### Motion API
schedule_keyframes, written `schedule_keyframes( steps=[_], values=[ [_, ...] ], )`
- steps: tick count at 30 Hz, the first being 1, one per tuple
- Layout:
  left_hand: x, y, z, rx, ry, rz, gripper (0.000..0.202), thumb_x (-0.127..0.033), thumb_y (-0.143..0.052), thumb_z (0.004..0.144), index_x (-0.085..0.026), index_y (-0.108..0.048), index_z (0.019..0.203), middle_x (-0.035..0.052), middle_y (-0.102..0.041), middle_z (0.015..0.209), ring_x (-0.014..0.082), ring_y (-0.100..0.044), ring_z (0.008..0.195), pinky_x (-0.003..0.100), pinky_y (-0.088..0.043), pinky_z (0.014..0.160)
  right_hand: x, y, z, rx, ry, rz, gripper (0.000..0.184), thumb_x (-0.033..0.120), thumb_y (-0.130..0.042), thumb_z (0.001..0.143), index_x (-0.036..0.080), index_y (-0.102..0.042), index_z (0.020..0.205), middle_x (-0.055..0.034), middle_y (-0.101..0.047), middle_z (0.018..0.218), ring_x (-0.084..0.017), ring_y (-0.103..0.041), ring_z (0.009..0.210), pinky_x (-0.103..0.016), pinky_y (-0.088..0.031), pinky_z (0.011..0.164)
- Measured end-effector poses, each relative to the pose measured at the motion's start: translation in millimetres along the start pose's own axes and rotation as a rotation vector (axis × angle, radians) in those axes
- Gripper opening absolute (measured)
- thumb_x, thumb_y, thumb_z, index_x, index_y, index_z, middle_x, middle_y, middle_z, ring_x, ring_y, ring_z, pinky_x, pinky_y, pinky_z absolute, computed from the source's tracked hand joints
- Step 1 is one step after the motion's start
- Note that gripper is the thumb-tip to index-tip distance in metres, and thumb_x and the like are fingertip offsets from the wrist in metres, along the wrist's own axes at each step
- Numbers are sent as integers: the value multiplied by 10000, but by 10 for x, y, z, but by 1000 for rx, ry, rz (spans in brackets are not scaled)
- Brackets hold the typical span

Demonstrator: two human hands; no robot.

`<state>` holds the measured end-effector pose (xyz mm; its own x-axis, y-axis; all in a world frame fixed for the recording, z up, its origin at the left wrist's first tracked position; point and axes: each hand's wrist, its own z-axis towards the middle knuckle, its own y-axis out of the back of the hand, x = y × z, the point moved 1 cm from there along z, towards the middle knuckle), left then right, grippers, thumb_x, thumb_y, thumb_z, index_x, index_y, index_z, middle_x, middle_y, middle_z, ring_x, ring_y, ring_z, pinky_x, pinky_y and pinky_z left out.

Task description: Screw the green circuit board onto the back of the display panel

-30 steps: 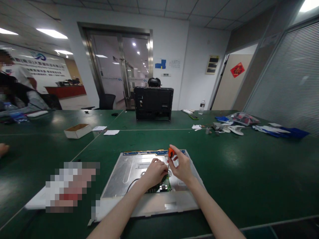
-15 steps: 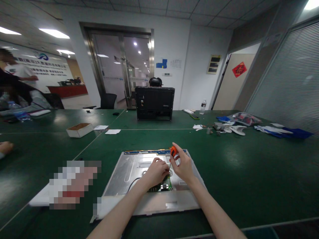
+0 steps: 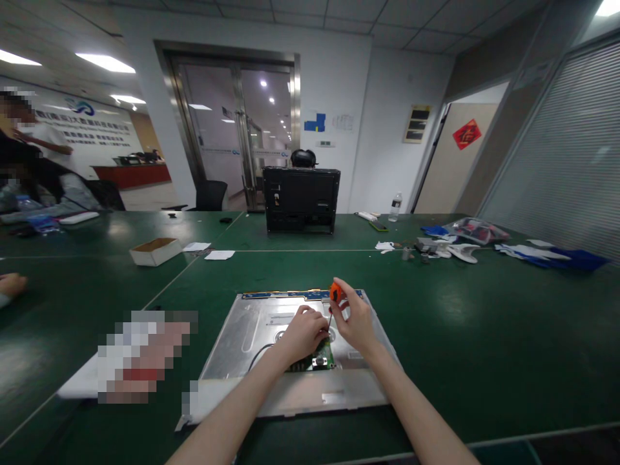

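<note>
A flat metal display panel [image 3: 227, 352] lies back side up in front of me, with a blue board strip [image 3: 285, 296] along its far edge. On its middle sits a green circuit board [image 3: 328, 355], partly covered by my left hand [image 3: 306, 332]. A black cable runs from under that hand's wrist. My right hand [image 3: 357, 318] grips an orange and black screwdriver [image 3: 335, 292] by its handle, the thin shaft pointing down at the board. The left fingers are pinched together beside the screwdriver's tip; whatever they hold is hidden.
A blurred-out pale item [image 3: 80, 382] lies left of the panel. Farther off are an open white box [image 3: 155, 252], paper scraps, a black monitor housing [image 3: 301, 200], a water bottle [image 3: 396, 206] and a pile of parts [image 3: 438, 247]. Another person's hand [image 3: 12, 284] rests at the left.
The screwdriver's handle has turned and shifted slightly left in my right hand. My left hand stays in place on the board.
</note>
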<state>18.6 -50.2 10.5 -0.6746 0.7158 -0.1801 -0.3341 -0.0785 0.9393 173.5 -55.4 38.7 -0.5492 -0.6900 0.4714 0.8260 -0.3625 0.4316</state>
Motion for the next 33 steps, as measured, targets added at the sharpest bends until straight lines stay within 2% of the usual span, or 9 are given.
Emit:
schedule_keyframes(
  steps=[4,7,11,14,21,28,33],
  values=[
    [3,-4,1,2,-5,-7,48,-179,-582,861,-188,-621,835,28,-672,875,195,-592,884,353,-316,900,0,12,8,-30,10,-4,410,293,-566,858,225,-471,1251,-61,-610,966,-138,-563,677,-275,-506,594],
    [3,-8,0,2,-6,-11,48,-181,-580,864,-186,-619,836,31,-672,879,195,-593,885,353,-316,899,10,31,20,-17,25,4,374,290,-549,875,231,-490,1239,-59,-587,961,-135,-554,701,-258,-503,583],
    [4,-18,3,-4,-4,-9,48,-183,-578,867,-189,-619,841,25,-669,879,187,-591,876,349,-316,903,23,48,20,44,23,30,428,223,-492,895,236,-443,1320,-58,-605,969,-143,-577,753,-267,-513,634],
    [8,-33,6,-6,-3,-2,54,-178,-580,864,-186,-615,824,21,-667,860,183,-591,858,346,-320,901,17,44,11,43,6,18,486,199,-498,882,235,-402,1356,-53,-624,973,-141,-587,732,-281,-516,654],
    [14,-50,6,-11,10,0,51,-175,-578,863,-181,-608,822,27,-664,873,193,-589,894,348,-323,901,-6,21,22,25,15,0,450,292,-545,878,268,-470,1321,-47,-556,941,-132,-554,705,-246,-512,568],
    [25,-39,13,1,17,-10,26,-176,-589,853,-182,-613,846,25,-666,874,191,-592,891,339,-329,893,13,23,0,32,19,-1,530,201,-529,861,243,-395,1373,-33,-622,896,-137,-572,675,-268,-505,609],
    [14,-34,10,11,29,-21,35,-179,-574,857,-184,-607,868,33,-666,885,203,-591,915,340,-337,880,1,25,3,26,20,-20,476,276,-571,857,238,-453,1316,-32,-608,867,-143,-561,671,-265,-484,583]
  ],
)
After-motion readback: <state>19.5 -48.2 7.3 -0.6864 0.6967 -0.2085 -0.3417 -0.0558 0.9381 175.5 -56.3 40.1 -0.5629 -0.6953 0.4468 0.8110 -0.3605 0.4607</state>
